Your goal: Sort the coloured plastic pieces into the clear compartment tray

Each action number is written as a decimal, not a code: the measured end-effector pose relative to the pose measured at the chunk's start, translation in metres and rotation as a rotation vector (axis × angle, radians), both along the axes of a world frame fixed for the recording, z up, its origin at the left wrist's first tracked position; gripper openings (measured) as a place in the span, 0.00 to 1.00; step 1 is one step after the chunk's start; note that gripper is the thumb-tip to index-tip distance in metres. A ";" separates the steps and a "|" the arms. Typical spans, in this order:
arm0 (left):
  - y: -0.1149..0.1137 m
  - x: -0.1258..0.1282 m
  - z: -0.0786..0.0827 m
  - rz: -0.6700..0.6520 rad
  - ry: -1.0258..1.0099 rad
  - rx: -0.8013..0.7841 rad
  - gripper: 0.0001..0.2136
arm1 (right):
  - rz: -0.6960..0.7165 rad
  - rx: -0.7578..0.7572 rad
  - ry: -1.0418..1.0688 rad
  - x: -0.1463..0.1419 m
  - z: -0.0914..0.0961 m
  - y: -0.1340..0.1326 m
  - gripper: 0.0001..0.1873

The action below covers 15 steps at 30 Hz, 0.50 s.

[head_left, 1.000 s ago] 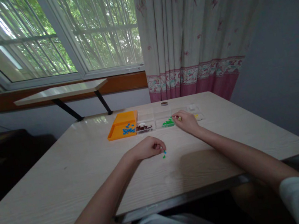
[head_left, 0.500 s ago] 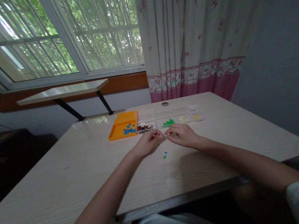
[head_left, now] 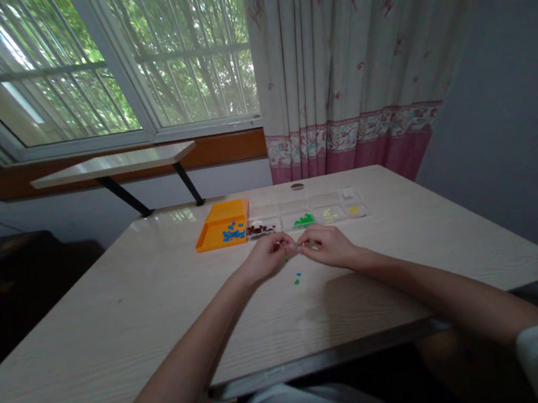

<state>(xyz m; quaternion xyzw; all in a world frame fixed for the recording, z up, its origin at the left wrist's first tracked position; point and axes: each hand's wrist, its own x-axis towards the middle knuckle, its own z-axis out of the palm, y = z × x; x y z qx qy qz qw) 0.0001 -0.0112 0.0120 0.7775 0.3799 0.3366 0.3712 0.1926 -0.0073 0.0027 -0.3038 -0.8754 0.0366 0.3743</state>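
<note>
My left hand (head_left: 273,253) and my right hand (head_left: 325,245) meet fingertip to fingertip above the middle of the table. Both are closed in a pinch. A tiny green piece (head_left: 296,244) shows between the fingertips, too small to make out its kind; which hand bears it I cannot tell. Something thin and pale shows at the fingers too. On the table just below lie a small blue piece (head_left: 299,274) and a green piece (head_left: 296,282). Another green bit (head_left: 286,260) peeks out beneath my left hand.
Behind my hands, an orange tray (head_left: 204,240) holds blue pieces (head_left: 233,232). Beside it, a clear compartment box (head_left: 361,202) holds brown pieces (head_left: 259,229), green pieces (head_left: 305,220), pale yellow pieces (head_left: 329,216) and yellow pieces (head_left: 354,209). A raised shelf (head_left: 116,162) stands at the back left.
My hands stay nearly in place, with only a slight shift of the right fingers at the pinch. The pieces on the table and in the boxes have not moved.
</note>
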 end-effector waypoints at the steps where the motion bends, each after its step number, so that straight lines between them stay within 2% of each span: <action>1: 0.000 0.000 0.001 -0.002 0.003 -0.001 0.10 | 0.005 0.000 -0.002 0.000 0.000 0.000 0.05; 6: -0.005 -0.002 0.010 -0.030 0.027 -0.026 0.11 | 0.001 0.032 0.028 0.005 0.004 0.002 0.06; 11: -0.013 -0.005 0.017 -0.247 0.248 -0.162 0.14 | -0.080 0.145 0.172 0.016 0.018 0.006 0.07; 15: -0.013 -0.005 0.015 -0.326 0.391 -0.112 0.14 | -0.153 0.229 0.259 0.025 0.028 0.009 0.05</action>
